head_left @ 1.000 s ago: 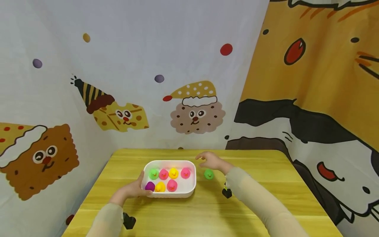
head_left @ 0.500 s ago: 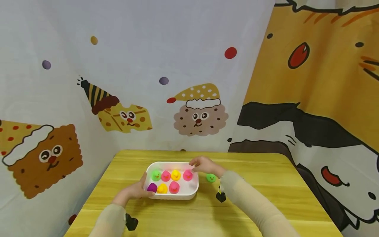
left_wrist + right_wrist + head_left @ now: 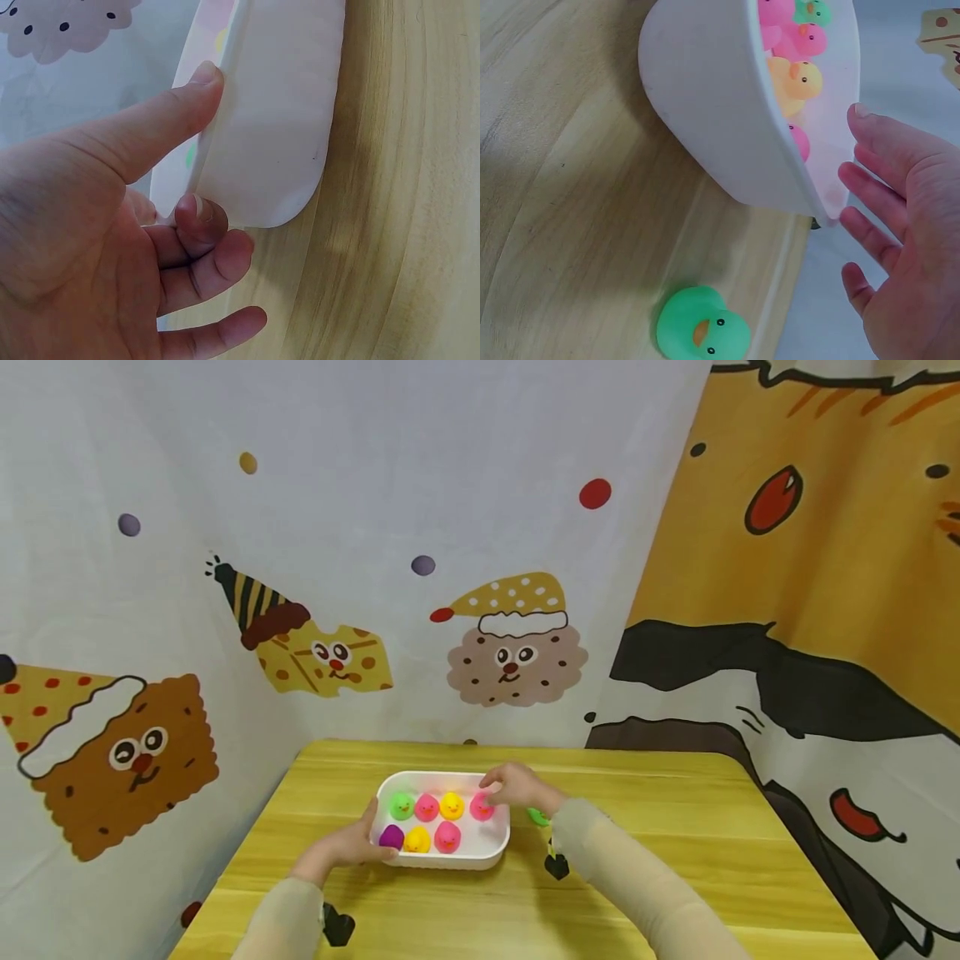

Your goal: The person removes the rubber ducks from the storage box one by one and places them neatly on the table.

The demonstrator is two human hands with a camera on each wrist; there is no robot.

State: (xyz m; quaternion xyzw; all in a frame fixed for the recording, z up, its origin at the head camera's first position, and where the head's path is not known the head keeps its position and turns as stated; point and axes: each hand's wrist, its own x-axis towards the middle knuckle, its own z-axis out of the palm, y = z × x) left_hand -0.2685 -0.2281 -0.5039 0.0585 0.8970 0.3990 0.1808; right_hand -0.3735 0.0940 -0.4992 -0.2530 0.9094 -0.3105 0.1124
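A white plastic tub (image 3: 465,862) holds small rubber ducks in two rows. At the back are a green duck (image 3: 401,807), a pink one (image 3: 427,808), a yellow one (image 3: 452,806) and another pink one (image 3: 481,808). A purple toy (image 3: 391,837), a yellow duck (image 3: 417,841) and a pink duck (image 3: 447,837) form the front row. My left hand (image 3: 347,845) grips the tub's left end, thumb along the rim. Over the right end hovers my right hand (image 3: 521,787), fingers loosely spread by the rim and holding nothing. A green duck (image 3: 701,328) sits on the table outside the tub.
The wooden table (image 3: 465,918) stands against a printed cloth backdrop (image 3: 360,485) with cartoon snacks and a large cat figure. Black pieces hang at each wrist, one by the left sleeve (image 3: 281,914) and one by the right sleeve (image 3: 630,868).
My right hand has moved left from above the loose green duck to the tub's right rim. My left hand keeps its grip on the tub. The head view has shifted slightly.
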